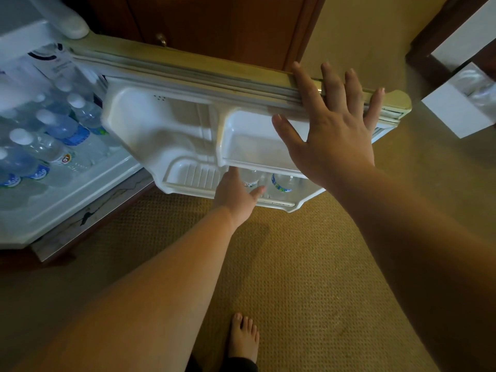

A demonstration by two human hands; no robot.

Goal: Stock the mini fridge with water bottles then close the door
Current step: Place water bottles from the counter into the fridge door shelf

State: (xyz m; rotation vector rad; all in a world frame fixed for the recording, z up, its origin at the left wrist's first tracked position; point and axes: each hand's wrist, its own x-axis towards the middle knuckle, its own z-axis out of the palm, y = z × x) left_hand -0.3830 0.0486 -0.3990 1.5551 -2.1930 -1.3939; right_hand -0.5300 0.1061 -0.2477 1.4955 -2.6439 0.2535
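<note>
Your white mini fridge (67, 210) is full of clear plastic water bottles (51, 146), so only closing remains: your right hand (330, 135) lies flat and spread on the top edge of the open white door (166, 130), your left hand (236, 194) reaches, unclenched, into the lower door shelf.

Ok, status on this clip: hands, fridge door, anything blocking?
Right hand open, flat on the door's top edge. Left hand at the lower door shelf by its bottles. Fridge door open; left arm in its swing.

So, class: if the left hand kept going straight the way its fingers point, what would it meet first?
Probably the water bottles standing in the lower door shelf; the left hand is already at them, though depth is unclear.
</note>
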